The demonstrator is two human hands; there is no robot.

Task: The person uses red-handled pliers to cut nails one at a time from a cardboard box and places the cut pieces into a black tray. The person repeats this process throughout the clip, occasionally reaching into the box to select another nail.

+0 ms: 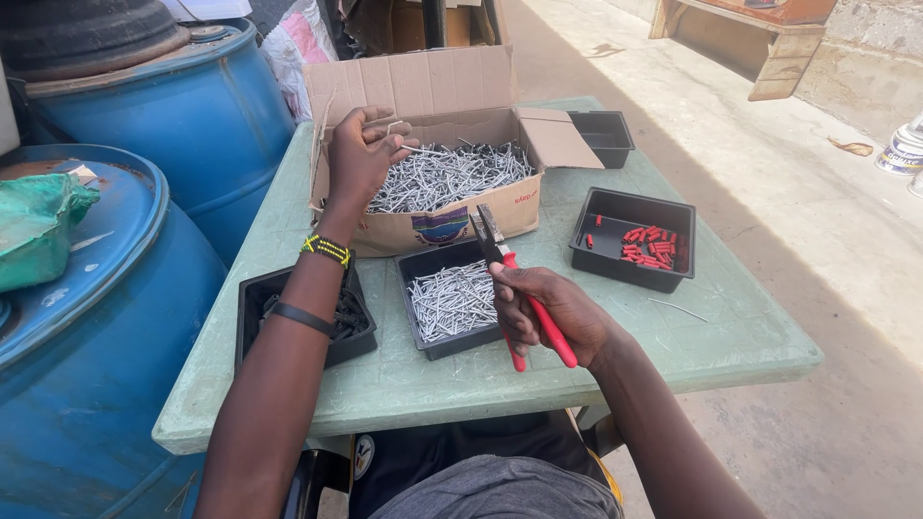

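Right hand grips red pliers over green table outdoors.

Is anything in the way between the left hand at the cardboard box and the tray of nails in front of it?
Nothing visible blocks it. The left hand is over the cardboard box of nails, pinching one. The nail tray sits just in front of the box wall, open-topped. The right hand holds red-handled pliers over the tray's right edge.

Red-handled pliers tilted upright, silver nails heaped in cardboard box
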